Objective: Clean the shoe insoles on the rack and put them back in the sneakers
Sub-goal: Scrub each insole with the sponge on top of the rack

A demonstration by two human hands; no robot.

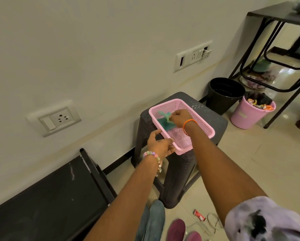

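From the head camera, the right hand (178,117) pinches a teal cloth (165,123) inside the pink basket (203,122); the left hand (158,146) grips the basket's near rim. The cloth looks light and limp, best pinched at a bunched fold. No insoles show; maroon sneakers (180,230) sit well below the basket.

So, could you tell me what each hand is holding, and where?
Right hand pinches the green cloth at its upper edge; left hand grips the pink basket by its near rim.

Home room, wall sockets (59,118), waste bins (250,115)
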